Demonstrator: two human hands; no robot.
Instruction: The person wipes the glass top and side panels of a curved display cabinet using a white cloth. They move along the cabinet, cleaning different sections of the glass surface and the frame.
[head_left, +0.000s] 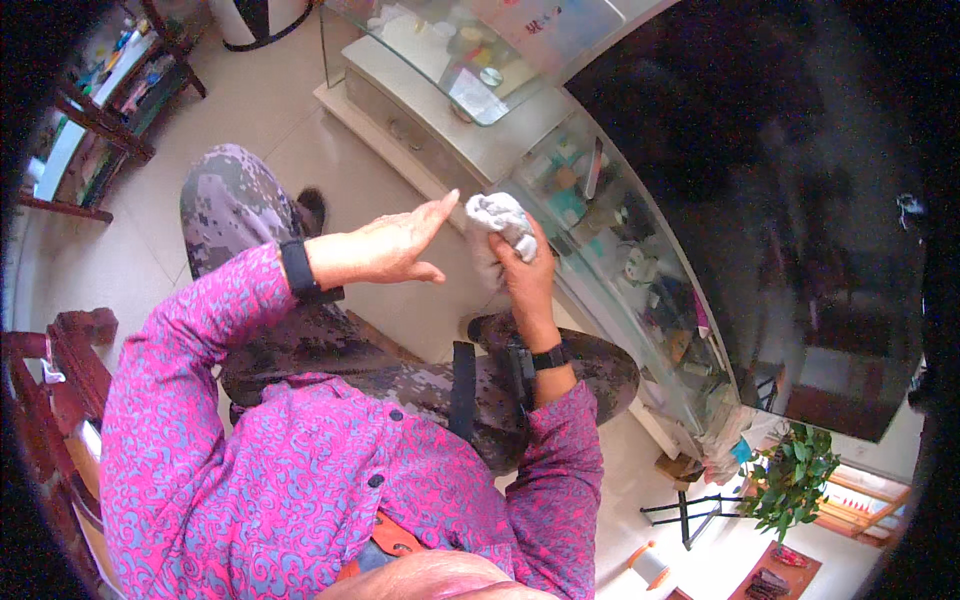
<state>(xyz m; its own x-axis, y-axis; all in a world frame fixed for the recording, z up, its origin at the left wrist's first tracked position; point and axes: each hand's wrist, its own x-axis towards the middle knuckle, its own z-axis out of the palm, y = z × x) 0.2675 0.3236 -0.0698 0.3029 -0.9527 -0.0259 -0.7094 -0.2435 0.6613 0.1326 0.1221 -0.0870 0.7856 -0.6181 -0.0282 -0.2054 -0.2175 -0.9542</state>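
A bunched white-and-grey cloth [503,220] is gripped in my right hand [530,275], with the thumb pressed over its near side. Part of the cloth hangs down below the fingers. Just left of it, my left hand [390,245] is held out flat, its fingers straight and together and the thumb apart. Nothing is in the left hand, and a small gap separates its fingertips from the cloth. Both hands are raised above my knees. Dark bands circle both wrists.
A long low cabinet with a glass top [620,250] runs along the right, holding assorted small items. Behind it stands a large dark screen [760,200]. A potted plant [795,475] is at lower right, wooden shelves [120,110] at upper left, a wooden chair [60,400] at left.
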